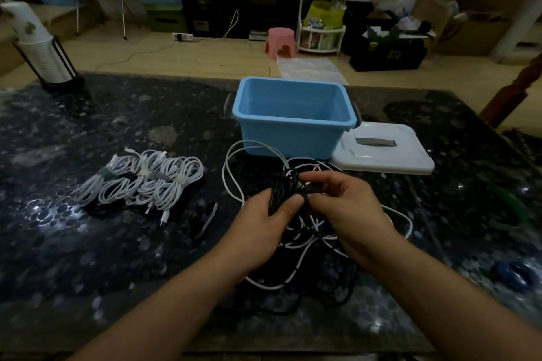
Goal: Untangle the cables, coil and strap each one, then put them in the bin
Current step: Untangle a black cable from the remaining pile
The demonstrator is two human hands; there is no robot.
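A black cable coil point(281, 187) is held upright above the dark table. My left hand point(264, 220) grips its lower part, thumb across the strands. My right hand point(343, 205) pinches the same coil near its top from the right. Under both hands lies a tangle of white and black cables point(305, 246), with a white loop point(234, 164) reaching toward the bin. The blue bin point(293, 119) stands open and empty behind the tangle. Several strapped white cable coils point(140, 182) lie in a row to the left. Loose straps point(205, 217) lie between them and my left hand.
The bin's white lid point(384, 152) lies flat to its right. A stack of paper cups in a black holder point(44, 50) stands at the table's far left. A blue tape roll point(513, 274) and a green item point(510, 202) lie at the right.
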